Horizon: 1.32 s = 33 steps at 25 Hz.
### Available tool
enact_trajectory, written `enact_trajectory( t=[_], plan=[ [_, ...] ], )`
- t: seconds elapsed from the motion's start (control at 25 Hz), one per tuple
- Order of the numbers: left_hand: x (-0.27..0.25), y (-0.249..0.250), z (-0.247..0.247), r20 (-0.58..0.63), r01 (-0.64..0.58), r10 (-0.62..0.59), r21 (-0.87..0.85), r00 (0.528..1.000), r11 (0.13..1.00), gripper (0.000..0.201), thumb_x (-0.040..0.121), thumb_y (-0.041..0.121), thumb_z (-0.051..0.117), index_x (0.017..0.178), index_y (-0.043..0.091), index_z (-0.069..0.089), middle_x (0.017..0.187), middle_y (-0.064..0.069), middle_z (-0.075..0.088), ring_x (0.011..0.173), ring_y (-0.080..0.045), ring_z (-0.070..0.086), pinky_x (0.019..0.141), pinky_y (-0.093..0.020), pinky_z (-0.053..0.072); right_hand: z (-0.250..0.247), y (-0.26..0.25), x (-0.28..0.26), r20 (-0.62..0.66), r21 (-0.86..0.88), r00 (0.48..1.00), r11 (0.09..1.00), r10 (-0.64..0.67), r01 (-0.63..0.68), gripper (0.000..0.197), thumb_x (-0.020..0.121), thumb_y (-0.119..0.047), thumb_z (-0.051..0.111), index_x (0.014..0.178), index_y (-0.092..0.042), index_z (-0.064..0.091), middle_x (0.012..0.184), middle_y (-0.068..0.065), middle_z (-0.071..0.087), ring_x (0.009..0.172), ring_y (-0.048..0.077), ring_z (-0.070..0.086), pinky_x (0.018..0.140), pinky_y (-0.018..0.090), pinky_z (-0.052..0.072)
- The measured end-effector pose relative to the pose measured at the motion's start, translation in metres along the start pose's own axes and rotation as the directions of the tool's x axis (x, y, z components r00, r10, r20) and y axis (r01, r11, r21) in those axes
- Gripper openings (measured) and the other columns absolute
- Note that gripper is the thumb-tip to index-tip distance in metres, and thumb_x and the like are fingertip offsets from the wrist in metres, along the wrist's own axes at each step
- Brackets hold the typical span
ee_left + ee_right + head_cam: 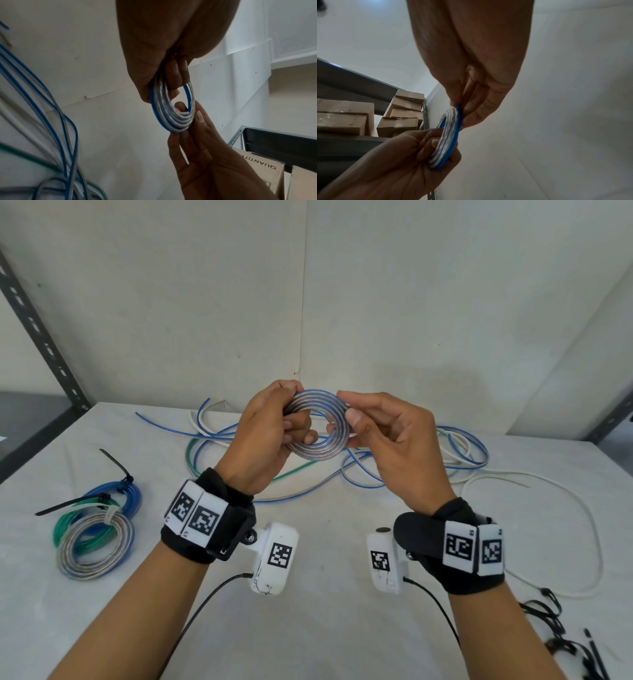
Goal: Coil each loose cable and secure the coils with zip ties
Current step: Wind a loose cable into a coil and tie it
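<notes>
Both hands are raised above the middle of the tabletop (342, 628), holding one flat coil (317, 424) of silver-and-blue cable between them. The left hand (265, 436) grips the coil's left side: its fingers are curled tightly, with fingertips hooked through the coil's centre and the thumb pressed on the outer turns. The right hand (394, 440) pinches the coil's right side between thumb and forefinger; its other fingers are loosely bent behind the turns. In the left wrist view the coil (171, 108) stands on edge, gripped at the top and pinched at the bottom, and the right wrist view shows the same coil (448, 135) edge-on between the two hands.

Beneath and beyond the hands, loose cables (462, 450) in blue, green and white sprawl across the far half of the tabletop, reaching close to the back wall (308, 302); one white cable (589, 525) loops out wide toward the right edge. At the near left lie three finished coils (96, 529), blue, green and silver, stacked partly over one another, with black zip tie tails sticking out. Spare zip ties (561, 638) lie in a heap at the near right corner. Between the forearms the near middle of the tabletop is bare cloth. A metal shelf upright (37, 337) stands at the far left.
</notes>
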State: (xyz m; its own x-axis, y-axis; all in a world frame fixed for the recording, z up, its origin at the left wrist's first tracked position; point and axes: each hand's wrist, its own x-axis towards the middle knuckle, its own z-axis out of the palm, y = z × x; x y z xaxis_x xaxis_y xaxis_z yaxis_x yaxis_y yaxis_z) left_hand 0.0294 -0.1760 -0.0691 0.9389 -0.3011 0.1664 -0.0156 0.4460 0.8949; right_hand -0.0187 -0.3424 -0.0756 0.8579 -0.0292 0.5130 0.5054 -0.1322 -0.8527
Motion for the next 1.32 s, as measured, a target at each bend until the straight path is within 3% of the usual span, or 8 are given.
enact_trajectory(
  t=[0.12, 0.32, 0.48, 0.56, 0.68, 0.84, 1.0, 1.32],
  plan=[
    [0.001, -0.001, 0.001, -0.019, -0.003, 0.002, -0.065, 1.000, 0.998, 0.032, 0.107, 0.014, 0.031, 0.077, 0.015, 0.042, 0.052, 0.008, 0.022, 0.047, -0.010, 0.016, 0.053, -0.027, 0.039, 0.003, -0.002, -0.001, -0.040, 0.033, 0.999, 0.999, 0.023, -0.022, 0.012, 0.095, -0.003, 0.065, 0.104, -0.011, 0.067, 0.092, 0.002, 0.078, 0.084, 0.017, 0.075, 0.068, 0.029, 0.060],
    [0.003, -0.006, 0.003, -0.027, 0.007, -0.011, -0.125, 1.000, 0.992, 0.030, 0.108, 0.015, 0.030, 0.081, 0.014, 0.043, 0.052, 0.005, 0.026, 0.047, -0.013, 0.020, 0.055, -0.027, 0.044, 0.005, -0.001, -0.004, 0.019, 0.002, 0.993, 0.993, 0.115, -0.115, 0.036, 0.086, -0.005, 0.077, 0.114, -0.024, 0.063, 0.094, 0.013, 0.075, 0.077, 0.028, 0.075, 0.065, 0.035, 0.061],
    [0.000, -0.002, -0.007, 0.101, -0.060, 0.032, 0.289, 0.994, 0.956, 0.033, 0.106, 0.030, 0.045, 0.100, 0.000, 0.058, 0.073, -0.008, 0.063, 0.063, -0.017, 0.059, 0.067, -0.028, 0.055, -0.006, -0.001, -0.002, -0.003, -0.015, 0.991, 0.990, 0.137, -0.137, 0.036, 0.085, -0.003, 0.077, 0.115, -0.020, 0.066, 0.092, 0.014, 0.076, 0.076, 0.033, 0.075, 0.067, 0.036, 0.062],
    [-0.004, 0.005, -0.015, 0.189, -0.099, 0.013, 0.454, 0.982, 0.885, 0.028, 0.098, 0.021, 0.058, 0.105, -0.005, 0.066, 0.090, -0.017, 0.073, 0.079, -0.020, 0.070, 0.074, -0.031, 0.059, -0.012, -0.002, -0.001, 0.030, -0.049, 0.988, 0.987, 0.154, -0.152, 0.036, 0.085, -0.004, 0.077, 0.114, -0.022, 0.067, 0.091, 0.010, 0.077, 0.075, 0.030, 0.075, 0.069, 0.036, 0.062],
    [-0.007, 0.013, -0.023, 0.232, -0.112, -0.002, 0.477, 0.973, 0.872, 0.019, 0.094, 0.008, 0.064, 0.105, -0.006, 0.070, 0.096, -0.025, 0.074, 0.085, -0.030, 0.073, 0.081, -0.042, 0.062, -0.015, -0.002, 0.000, 0.062, -0.046, 0.987, 0.988, 0.148, -0.145, 0.037, 0.085, -0.001, 0.076, 0.114, -0.022, 0.068, 0.090, 0.007, 0.078, 0.075, 0.021, 0.075, 0.068, 0.028, 0.059],
    [-0.006, 0.008, -0.019, 0.156, -0.184, 0.119, 0.516, 0.980, 0.837, 0.017, 0.093, 0.009, 0.068, 0.101, -0.005, 0.073, 0.089, -0.021, 0.076, 0.079, -0.026, 0.074, 0.078, -0.048, 0.063, -0.011, 0.001, 0.000, 0.033, -0.056, 0.993, 0.992, 0.114, -0.112, 0.037, 0.085, -0.001, 0.076, 0.116, -0.020, 0.068, 0.090, 0.009, 0.078, 0.083, 0.023, 0.076, 0.075, 0.031, 0.060],
    [-0.004, 0.005, -0.016, 0.134, -0.226, 0.183, 0.521, 0.974, 0.823, 0.016, 0.092, 0.008, 0.070, 0.100, -0.005, 0.074, 0.088, -0.019, 0.076, 0.080, -0.025, 0.074, 0.079, -0.045, 0.063, -0.011, 0.001, -0.001, -0.011, -0.083, 0.997, 0.994, 0.074, -0.075, 0.037, 0.086, 0.000, 0.075, 0.119, -0.016, 0.069, 0.091, 0.010, 0.077, 0.085, 0.022, 0.076, 0.076, 0.030, 0.060],
    [-0.005, 0.009, -0.020, 0.126, -0.132, 0.087, 0.412, 0.988, 0.902, 0.028, 0.080, 0.000, 0.076, 0.108, 0.000, 0.072, 0.094, -0.013, 0.078, 0.084, -0.026, 0.075, 0.079, -0.038, 0.063, -0.016, -0.003, 0.001, -0.044, -0.004, 0.995, 0.996, 0.084, -0.085, 0.043, 0.083, -0.001, 0.077, 0.121, -0.020, 0.066, 0.093, 0.008, 0.078, 0.085, 0.026, 0.075, 0.077, 0.035, 0.061]
  ],
)
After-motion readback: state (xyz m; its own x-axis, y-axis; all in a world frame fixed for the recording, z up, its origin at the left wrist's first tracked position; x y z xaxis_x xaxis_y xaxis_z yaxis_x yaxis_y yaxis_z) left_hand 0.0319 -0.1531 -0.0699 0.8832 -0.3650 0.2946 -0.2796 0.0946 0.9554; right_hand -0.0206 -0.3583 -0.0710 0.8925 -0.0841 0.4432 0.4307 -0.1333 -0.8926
